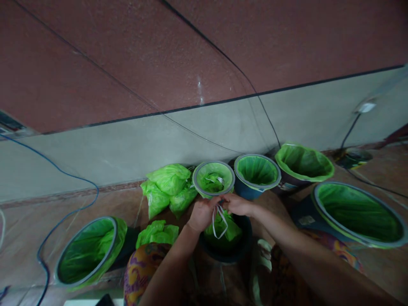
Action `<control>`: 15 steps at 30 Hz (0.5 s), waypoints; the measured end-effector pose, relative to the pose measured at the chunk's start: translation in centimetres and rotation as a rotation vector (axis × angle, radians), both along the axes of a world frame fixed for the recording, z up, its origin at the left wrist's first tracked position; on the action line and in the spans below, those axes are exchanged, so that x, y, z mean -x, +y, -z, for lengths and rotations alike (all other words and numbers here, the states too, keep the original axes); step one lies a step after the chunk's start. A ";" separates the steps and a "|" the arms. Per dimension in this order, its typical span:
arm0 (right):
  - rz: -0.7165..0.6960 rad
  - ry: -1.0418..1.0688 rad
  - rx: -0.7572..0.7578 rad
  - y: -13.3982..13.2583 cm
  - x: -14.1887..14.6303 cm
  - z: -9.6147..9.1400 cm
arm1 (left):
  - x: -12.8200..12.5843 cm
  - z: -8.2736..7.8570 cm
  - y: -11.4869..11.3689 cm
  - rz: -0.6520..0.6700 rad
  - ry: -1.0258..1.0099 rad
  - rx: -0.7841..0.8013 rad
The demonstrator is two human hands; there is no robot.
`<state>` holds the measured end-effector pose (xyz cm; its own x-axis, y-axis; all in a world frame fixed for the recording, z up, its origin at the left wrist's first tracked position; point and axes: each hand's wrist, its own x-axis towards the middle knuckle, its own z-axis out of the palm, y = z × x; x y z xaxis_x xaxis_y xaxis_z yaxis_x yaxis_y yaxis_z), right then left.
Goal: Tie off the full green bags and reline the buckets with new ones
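My left hand (201,213) and my right hand (237,205) meet in front of me, fingers closed. Between them is a thin white string (219,231), which hangs down in a loop. Just below, a green plastic bag (232,233) sits inside a dark bucket (244,242). The fingers hide whether the bag's neck is gripped along with the string. Right behind my hands stands a grey-rimmed bin (195,176) lined in green, with crumpled green plastic and something white in it.
Filled green bags (168,180) are piled against the wall, a crumpled green bag (157,233) nearer me. Other green-lined bins stand around: a blue one (250,191), a dark one (288,182), a large one (307,216) and one tipped at left (119,229). A blue cable (57,225) crosses the floor.
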<state>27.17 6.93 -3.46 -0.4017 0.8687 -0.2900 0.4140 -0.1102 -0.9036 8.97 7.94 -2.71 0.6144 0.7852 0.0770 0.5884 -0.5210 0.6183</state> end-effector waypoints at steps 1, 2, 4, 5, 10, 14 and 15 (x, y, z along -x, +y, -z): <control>0.007 0.016 0.040 -0.1 -0.1 0.0 | 0.0 0.1 -0.1 0.026 0.040 -0.063; 0.012 0.033 0.065 -0.2 -0.3 0.0 | 0.0 0.2 -0.1 0.045 0.070 -0.122; 0.009 0.061 0.073 -0.2 -0.5 -0.2 | 0.0 0.3 -0.3 0.053 0.083 -0.219; 0.006 0.058 0.062 -0.2 -0.5 -0.3 | -0.1 0.4 -0.4 0.045 0.077 -0.255; 0.028 -0.233 -0.176 0.2 -0.5 -0.4 | -0.2 0.6 -0.7 -0.047 0.100 -0.287; 0.187 -0.568 -0.287 0.2 -1.3 0.5 | -0.1 1.3 -0.6 -0.113 0.205 -0.168; 0.224 -0.593 -0.286 0.1 -1.7 0.9 | -0.1 1.6 -0.5 -0.149 0.210 -0.127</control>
